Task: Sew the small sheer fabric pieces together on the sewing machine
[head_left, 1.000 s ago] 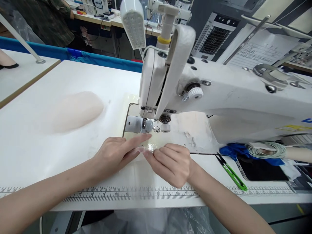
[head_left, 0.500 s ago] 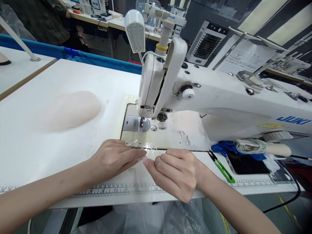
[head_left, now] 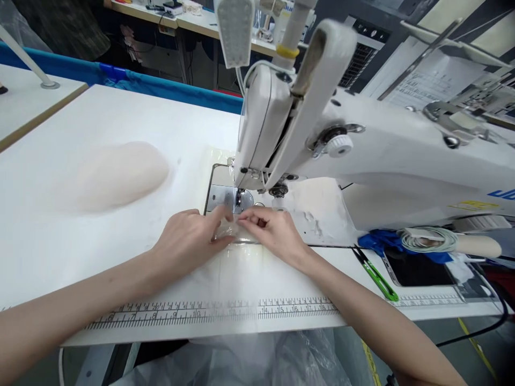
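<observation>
Before the sewing machine (head_left: 402,145), left of green snips (head_left: 378,279): left hand (head_left: 189,233) parted, right hand (head_left: 277,230) pinched, contents unclear.

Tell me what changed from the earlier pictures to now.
The left hand and right hand moved away from the table ruler toward the sewing-machine presser foot; the right hand uncurled somewhat. Any new grip is unclear. The pale oval piece and green tool stayed put.

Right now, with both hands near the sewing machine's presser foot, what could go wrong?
The left hand and right hand are near the presser foot; if the sewing machine started, their fingers might get hurt. The green-handled tool lies beside the right forearm, which could perhaps knock it.
</observation>
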`<state>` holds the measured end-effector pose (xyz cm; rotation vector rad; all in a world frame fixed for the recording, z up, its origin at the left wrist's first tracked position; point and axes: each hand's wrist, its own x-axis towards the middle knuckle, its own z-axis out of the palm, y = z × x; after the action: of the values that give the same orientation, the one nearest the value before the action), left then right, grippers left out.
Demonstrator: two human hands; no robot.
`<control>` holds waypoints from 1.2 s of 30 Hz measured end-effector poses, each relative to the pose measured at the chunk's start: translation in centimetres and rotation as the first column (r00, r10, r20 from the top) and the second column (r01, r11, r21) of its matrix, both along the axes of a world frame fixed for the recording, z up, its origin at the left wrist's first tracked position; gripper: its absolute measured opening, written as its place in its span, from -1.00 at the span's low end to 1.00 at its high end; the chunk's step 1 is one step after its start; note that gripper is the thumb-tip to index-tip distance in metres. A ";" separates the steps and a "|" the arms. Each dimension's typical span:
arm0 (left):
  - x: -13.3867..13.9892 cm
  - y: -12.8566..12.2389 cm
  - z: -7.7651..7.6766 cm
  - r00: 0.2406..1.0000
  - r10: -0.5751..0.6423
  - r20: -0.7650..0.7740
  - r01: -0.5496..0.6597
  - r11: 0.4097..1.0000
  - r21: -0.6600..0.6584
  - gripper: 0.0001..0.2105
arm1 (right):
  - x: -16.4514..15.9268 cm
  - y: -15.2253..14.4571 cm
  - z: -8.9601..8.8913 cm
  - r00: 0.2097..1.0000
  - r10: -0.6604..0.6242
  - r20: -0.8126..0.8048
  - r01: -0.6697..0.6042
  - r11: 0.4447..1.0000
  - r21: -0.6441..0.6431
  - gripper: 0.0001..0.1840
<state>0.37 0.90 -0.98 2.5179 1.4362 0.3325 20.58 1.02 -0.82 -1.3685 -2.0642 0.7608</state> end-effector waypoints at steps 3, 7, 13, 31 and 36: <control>-0.1 -0.1 -0.2 0.995 -0.097 0.003 0.093 0.965 0.245 -0.72 | -0.2 0.6 -0.6 0.996 -0.055 0.075 0.055 0.998 0.006 -0.84; 0.0 -0.6 -0.2 0.969 -0.232 -0.081 0.237 0.796 0.557 -0.88 | -0.3 1.1 -0.9 0.992 -0.092 0.083 0.087 0.994 0.063 -0.90; 0.1 -1.7 -0.4 0.943 -0.236 -0.235 0.328 0.781 0.531 -0.76 | 0.4 1.2 -1.1 0.977 -0.112 0.182 0.076 0.978 0.194 -0.85; 0.7 -0.3 -0.4 0.968 -0.158 -0.193 0.236 0.832 0.502 -0.72 | 1.2 0.0 -1.3 0.791 -0.203 0.577 -0.219 0.788 0.576 -0.66; 0.9 0.0 -0.4 0.968 -0.151 -0.200 0.234 0.828 0.509 -0.70 | 1.3 0.3 -1.0 0.796 -0.191 0.574 -0.217 0.796 0.565 -0.72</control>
<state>1.28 0.89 -1.42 3.1669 1.2471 0.5821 21.87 1.29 -1.81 -1.2900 -2.4735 -0.4375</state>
